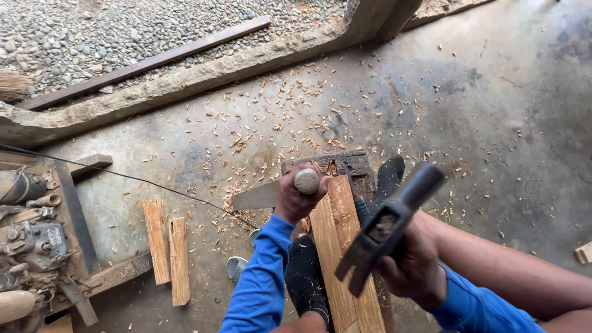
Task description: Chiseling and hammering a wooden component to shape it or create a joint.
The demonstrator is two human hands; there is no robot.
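Chiselling in hand: round wooden-handled chisel (pixel 306 181) gripped upright in left hand (pixel 295 197) on pale plank (pixel 336 246); dark steel claw hammer (pixel 385 225) clenched in right hand (pixel 413 265), raised above plank. A square blow was judged needed.

The concrete floor (pixel 481 111) carries scattered wood chips (pixel 290 111), two short planks (pixel 168 250) near its left edge, and longer boards (pixel 336 246).

The left hand (pixel 297 198) hid most of the chisel (pixel 306 181), so its blade could not be seen. The raised hammer (pixel 385 225) was blurred and covered the right hand (pixel 414 271). The machine (pixel 31 240) and broom (pixel 13 85) ran off the left edge.
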